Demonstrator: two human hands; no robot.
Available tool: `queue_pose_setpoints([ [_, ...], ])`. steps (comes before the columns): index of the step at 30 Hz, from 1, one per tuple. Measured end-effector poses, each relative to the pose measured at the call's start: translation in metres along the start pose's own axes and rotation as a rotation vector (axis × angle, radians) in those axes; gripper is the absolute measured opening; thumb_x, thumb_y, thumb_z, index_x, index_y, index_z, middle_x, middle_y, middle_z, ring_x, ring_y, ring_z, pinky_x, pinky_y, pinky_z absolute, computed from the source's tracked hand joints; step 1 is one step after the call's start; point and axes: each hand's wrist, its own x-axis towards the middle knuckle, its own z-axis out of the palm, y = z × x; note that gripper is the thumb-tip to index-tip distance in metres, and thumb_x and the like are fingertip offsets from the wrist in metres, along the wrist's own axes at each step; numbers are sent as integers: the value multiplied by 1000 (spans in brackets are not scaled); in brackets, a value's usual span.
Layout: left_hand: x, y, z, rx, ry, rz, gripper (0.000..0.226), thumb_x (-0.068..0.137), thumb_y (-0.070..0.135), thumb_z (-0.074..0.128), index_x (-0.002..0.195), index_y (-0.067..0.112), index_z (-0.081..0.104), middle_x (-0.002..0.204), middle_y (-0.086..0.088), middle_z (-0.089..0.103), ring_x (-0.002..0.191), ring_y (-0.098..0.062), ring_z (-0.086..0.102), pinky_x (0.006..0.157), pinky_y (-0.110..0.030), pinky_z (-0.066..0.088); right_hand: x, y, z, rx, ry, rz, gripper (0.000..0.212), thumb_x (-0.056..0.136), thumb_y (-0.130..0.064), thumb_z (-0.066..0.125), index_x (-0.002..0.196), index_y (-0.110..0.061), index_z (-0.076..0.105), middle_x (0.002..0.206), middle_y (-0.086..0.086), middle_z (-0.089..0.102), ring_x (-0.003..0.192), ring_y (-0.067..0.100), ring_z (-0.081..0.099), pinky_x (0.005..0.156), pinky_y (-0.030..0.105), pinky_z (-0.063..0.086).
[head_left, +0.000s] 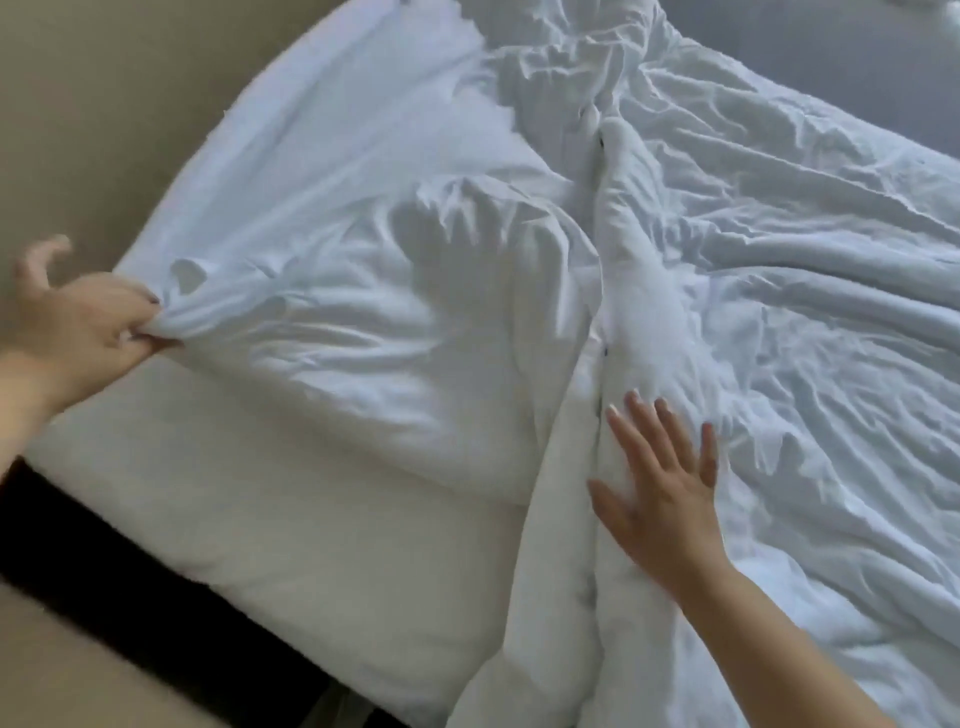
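At the left edge of the frame the left hand (85, 317) grips a bunched corner of the white sheet (322, 218), pulling folds across the bed (291, 551). At lower centre-right the right hand (660, 493) lies flat, fingers spread, on the crumpled white duvet (779, 291) beside its buttoned edge (597, 364).

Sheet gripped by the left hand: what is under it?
The white mattress shows below the sheet, whose corner the left hand grips. Whatever makes its bulge is covered.

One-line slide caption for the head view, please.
Left hand grips a corner of the smooth white fabric cover; right hand lies flat on the buttoned edge of the crumpled white duvet.
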Motion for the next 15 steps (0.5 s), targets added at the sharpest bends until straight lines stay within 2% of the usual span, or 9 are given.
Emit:
queue_pose_setpoints([
  [2,-27,-5,13,133,-71,-117,25,89,31,54,101,16,69,116,-8,63,117,-21,51,107,-47,14,3,-13,15,-90,-199,-31,55,75,-47,38,123,-21,43,127,9,58,123,24,44,112,34,-5],
  [4,-40,19,26,190,-183,-199,36,91,26,52,125,17,51,135,-3,48,131,-18,37,111,-38,5,7,-25,29,-184,-326,-26,59,75,-49,35,126,-22,46,134,8,53,122,28,52,111,33,-15],
  [5,-42,35,25,165,-170,-245,43,91,28,51,131,17,42,139,-4,43,133,-18,33,111,-38,5,12,-29,33,-222,-394,-16,62,79,-49,33,134,-23,41,145,7,39,131,27,42,107,33,-22],
  [7,-36,53,23,-15,-107,-350,60,90,29,53,141,15,27,145,-7,33,135,-22,28,112,-39,5,19,-28,40,-206,-476,-9,61,89,-50,26,146,-29,15,157,-3,1,144,20,5,100,36,-27],
  [9,-29,79,20,-94,-9,-297,76,87,30,57,147,16,13,153,-6,17,140,-21,17,112,-37,0,19,-28,42,-186,-516,11,63,88,-55,21,146,-32,7,155,-9,-10,144,16,-7,100,38,-25],
  [11,-19,116,12,-114,71,-91,83,85,33,59,147,20,6,156,-2,5,143,-17,7,112,-30,-6,15,-27,42,-156,-491,28,74,77,-61,11,146,-32,12,156,-9,-5,145,16,-2,99,35,-29],
  [12,-12,137,7,-113,88,14,84,85,36,59,147,22,4,156,-1,1,143,-16,4,112,-29,-7,12,-25,40,-162,-447,35,81,70,-60,10,144,-30,20,156,-6,6,144,18,9,99,33,-29],
  [13,-4,155,5,-101,82,87,85,85,39,58,147,23,2,156,0,-1,143,-16,2,112,-30,-7,8,-23,38,-180,-417,41,80,67,-57,15,140,-27,33,152,-1,25,139,21,29,103,32,-23],
  [15,15,186,2,-90,34,129,88,86,42,56,147,25,-5,156,0,-8,144,-17,-2,113,-32,-8,1,-20,33,-135,-426,66,64,66,-47,32,123,-24,48,130,4,57,112,24,61,106,34,-3],
])
